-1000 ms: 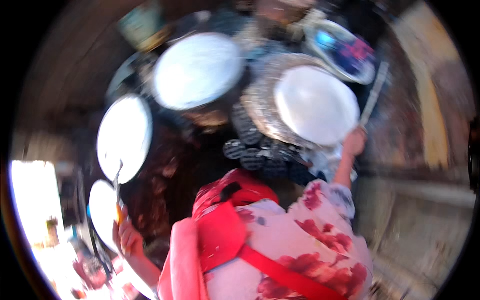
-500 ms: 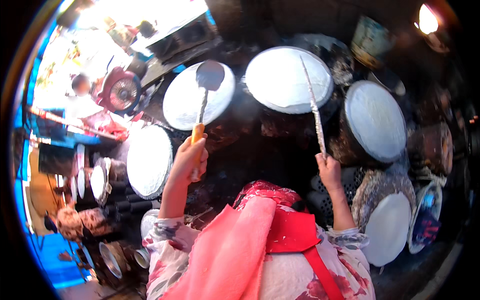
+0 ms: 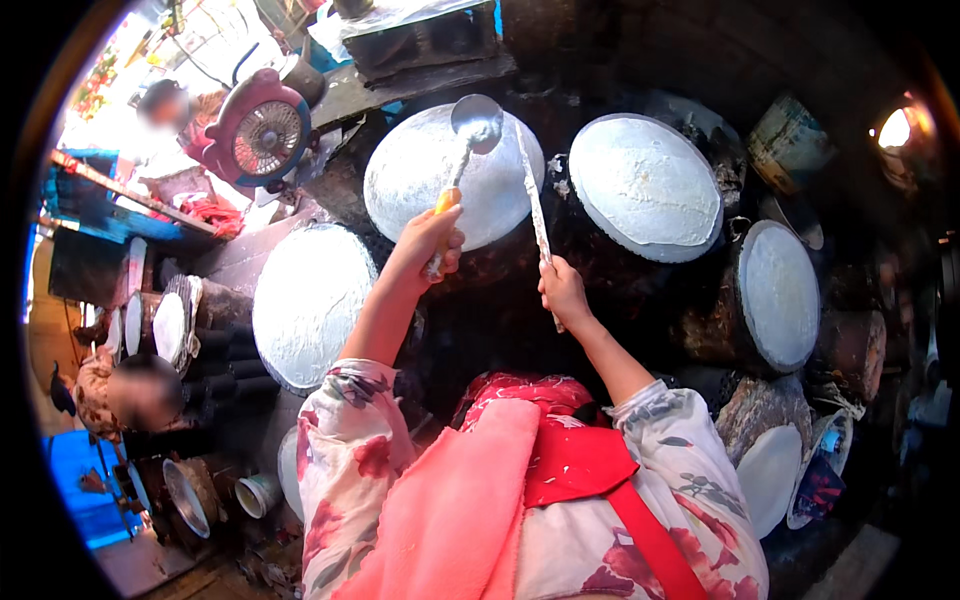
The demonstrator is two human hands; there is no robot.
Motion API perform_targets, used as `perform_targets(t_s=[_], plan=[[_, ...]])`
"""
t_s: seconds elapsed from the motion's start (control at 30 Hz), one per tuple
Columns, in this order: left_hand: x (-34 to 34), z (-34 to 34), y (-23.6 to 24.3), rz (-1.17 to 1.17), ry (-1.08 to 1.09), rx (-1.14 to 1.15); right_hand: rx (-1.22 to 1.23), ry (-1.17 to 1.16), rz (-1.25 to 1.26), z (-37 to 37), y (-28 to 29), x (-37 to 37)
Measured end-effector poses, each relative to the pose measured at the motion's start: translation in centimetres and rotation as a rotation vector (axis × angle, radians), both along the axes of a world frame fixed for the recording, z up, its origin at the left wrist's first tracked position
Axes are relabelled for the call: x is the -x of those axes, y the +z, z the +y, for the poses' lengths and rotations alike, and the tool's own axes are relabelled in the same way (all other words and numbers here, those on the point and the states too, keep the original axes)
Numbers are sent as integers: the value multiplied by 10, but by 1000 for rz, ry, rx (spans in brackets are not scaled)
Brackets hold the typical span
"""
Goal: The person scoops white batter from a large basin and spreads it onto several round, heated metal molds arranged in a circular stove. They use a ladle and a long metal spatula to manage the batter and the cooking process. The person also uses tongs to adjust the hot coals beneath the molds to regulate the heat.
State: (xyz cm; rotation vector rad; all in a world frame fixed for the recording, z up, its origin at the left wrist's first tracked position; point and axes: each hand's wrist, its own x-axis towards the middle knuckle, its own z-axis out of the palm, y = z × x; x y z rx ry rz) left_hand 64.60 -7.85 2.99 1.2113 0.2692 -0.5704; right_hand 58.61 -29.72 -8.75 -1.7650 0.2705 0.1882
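My left hand (image 3: pixel 428 243) is closed round the orange handle of a metal ladle (image 3: pixel 477 122), whose bowl has white batter on it. The bowl is over the far part of a round griddle (image 3: pixel 400 185) with a whitish top. A long, thin, white-smeared stick (image 3: pixel 536 205) is gripped in my right hand (image 3: pixel 565 292). Its tip points up at that griddle's right edge, close to the ladle; whether they touch I cannot tell. To the right, a second griddle (image 3: pixel 645 185) carries a spread white layer. Another white-covered griddle (image 3: pixel 315 305) lies to the left.
At far right stands a further white-topped griddle (image 3: pixel 780 295); below it leans a pale disc (image 3: pixel 770 480). A pink fan (image 3: pixel 265 135) is at upper left, a bright lamp (image 3: pixel 893 130) at upper right. Two people show at the left. Perforated dark cylinders (image 3: pixel 240 385) are stacked at left.
The view has swung left, so the griddles appear farther right. My right hand has brought the stick from the second griddle over beside the ladle. Both hands keep their hold.
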Motion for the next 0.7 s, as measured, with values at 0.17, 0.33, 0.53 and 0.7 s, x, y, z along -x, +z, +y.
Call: perform_targets(t_s=[0.17,0.33,0.53,0.7], plan=[[-36,-14,-37,-149,-83,-292,52,-84,61,25,-12,-21],[-55,-26,-80,-357,-120,-804,309,-96,-29,34,-48,-32],[-73,-13,-107,-611,-88,-1256,541,-65,-66,60,-24,-61],[-85,1,-102,-600,-53,-1396,602,61,-69,64,-7,-94]])
